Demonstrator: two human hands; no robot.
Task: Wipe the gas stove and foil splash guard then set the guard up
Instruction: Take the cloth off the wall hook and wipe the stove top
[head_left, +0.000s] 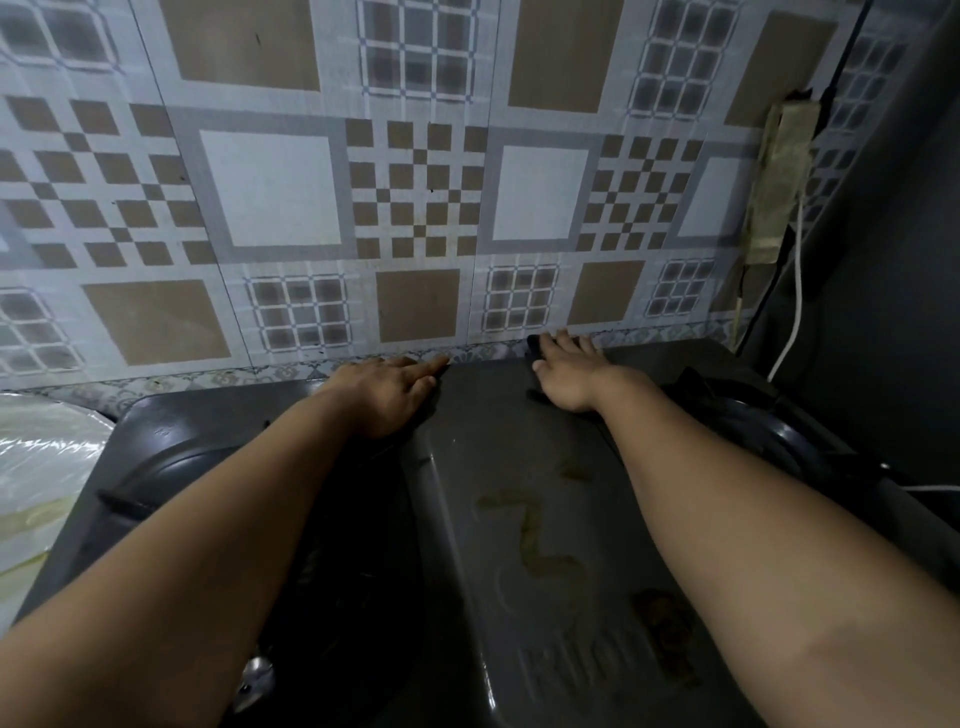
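Nearest the camera, two bare forearms reach forward over a dark gas stove (519, 467), whose grey centre panel carries yellowish-brown stains (535, 540) and raised lettering close to the front edge. A dark burner grate (130, 499) shows on the left side of the stove, another (727, 400) on the right. Off the stove's left edge lies something pale and shiny (41, 478); what it is cannot be told. Farther on, the left hand (387, 392) lies flat at the stove's back edge, fingers stretched out and holding nothing visible. The right hand (563, 371) also lies palm down near the back edge, fingers spread, over a small dark object (534, 347); whether it grips that object cannot be told. Behind both hands rises a patterned panel (415, 197) of brown, white and grey squares, upright against the wall, with a white cable (795, 306) hanging at far right.
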